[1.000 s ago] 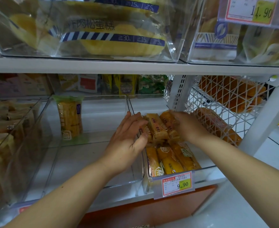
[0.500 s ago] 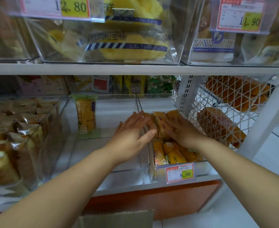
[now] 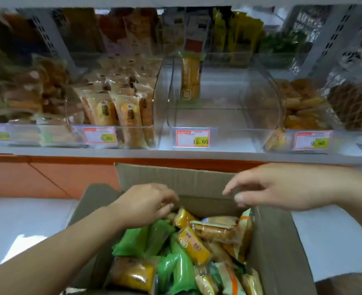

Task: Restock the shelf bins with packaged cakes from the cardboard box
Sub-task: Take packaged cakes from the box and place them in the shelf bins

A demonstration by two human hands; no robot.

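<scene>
An open cardboard box (image 3: pixel 175 179) stands on the floor below the shelf, holding several packaged cakes: green packs (image 3: pixel 143 239), a yellow pack (image 3: pixel 194 245) and orange-striped ones (image 3: pixel 216 231). My left hand (image 3: pixel 146 205) reaches into the box's far left corner, its fingers loosely curled over the packs, and I see nothing held in it. Over the box's far right edge hovers my right hand (image 3: pixel 282 186), fingers relaxed and empty. On the shelf, the middle clear bin (image 3: pixel 218 116) holds one upright yellow pack (image 3: pixel 190 81). The right bin (image 3: pixel 299 107) holds orange cakes.
A left bin (image 3: pixel 116 111) is packed with bagged cakes, and more bins sit further left. Price tags (image 3: pixel 192 138) hang on the bin fronts. An orange panel (image 3: pixel 48 175) runs under the shelf. A white wire basket (image 3: pixel 354 103) stands at far right. White floor lies on both sides of the box.
Both hands have left the right bin's orange cakes and come down to the cardboard box. My view has dropped from the shelf to the box.
</scene>
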